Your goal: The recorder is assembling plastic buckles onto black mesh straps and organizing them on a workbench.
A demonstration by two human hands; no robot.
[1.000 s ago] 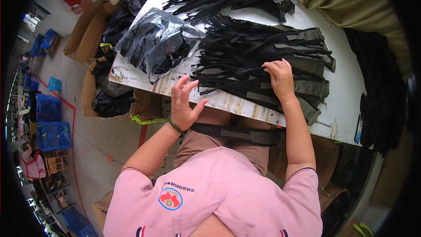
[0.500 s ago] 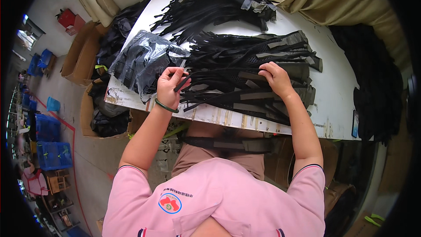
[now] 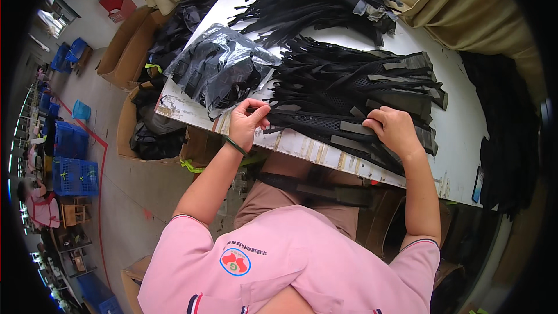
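Observation:
A layered pile of black fabric straps (image 3: 325, 90), some with mesh and grey patches, lies across the white table. At the pile's near left end, my left hand (image 3: 248, 123) is closed in a pinch on the thin end of a black strap. My right hand (image 3: 395, 131) bends over the near right part of the pile, thumb and fingers pinched on the wider, grey-patched part of a strap. Its fingertips are partly hidden. A clear plastic bag (image 3: 224, 67) of black pieces rests left of the pile, just beyond my left hand.
A second heap of black straps (image 3: 314, 3) lies at the table's far side. Cardboard boxes (image 3: 125, 46) with dark fabric stand left of the white table (image 3: 459, 139). Black fabric (image 3: 505, 134) hangs at the right, below a tan curtain (image 3: 476, 6). One black strap lies across my lap.
The view has shifted, so the table sits further right. My left hand's fingers have closed more, and the strap end that stuck out from them no longer shows. Both hands are nearer the table's front edge.

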